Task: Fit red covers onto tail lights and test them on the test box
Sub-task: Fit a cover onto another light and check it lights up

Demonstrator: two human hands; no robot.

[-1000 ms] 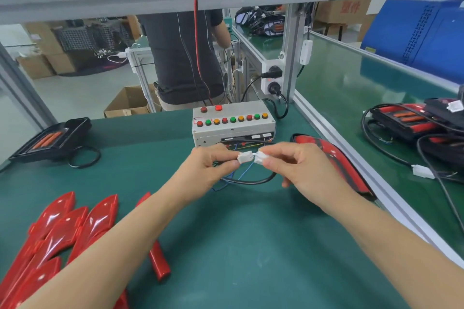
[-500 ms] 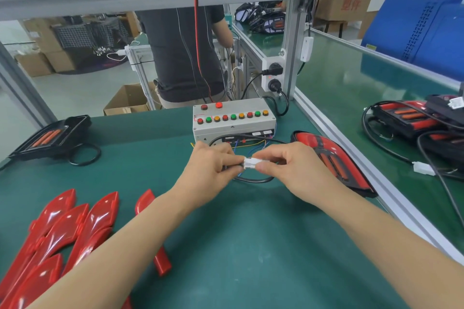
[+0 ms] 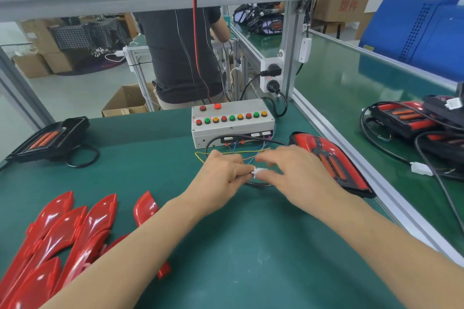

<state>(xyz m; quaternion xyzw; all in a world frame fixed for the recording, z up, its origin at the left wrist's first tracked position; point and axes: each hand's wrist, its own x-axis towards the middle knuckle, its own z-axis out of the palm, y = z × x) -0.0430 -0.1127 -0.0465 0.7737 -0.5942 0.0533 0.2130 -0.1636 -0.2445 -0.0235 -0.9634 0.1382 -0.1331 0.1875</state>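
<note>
The grey test box [image 3: 232,123] with red, green and orange buttons stands at the back of the green mat. In front of it my left hand [image 3: 221,178] and my right hand [image 3: 293,175] meet, both pinching the joined white connector [image 3: 258,172]. A black cable and coloured wires run from it toward the box. The tail light [image 3: 331,160] with its red cover fitted lies just right of my right hand. Several loose red covers [image 3: 70,228] lie at the front left.
A bare black tail light [image 3: 47,139] with a coiled cable sits at the far left. More tail lights and cables [image 3: 414,120] lie on the neighbouring bench beyond the aluminium rail [image 3: 351,158]. A person [image 3: 180,57] stands behind the bench.
The two connector halves, apart a second ago, are pushed together. Both hands have sunk lower toward the mat, and my right fingers have loosened.
</note>
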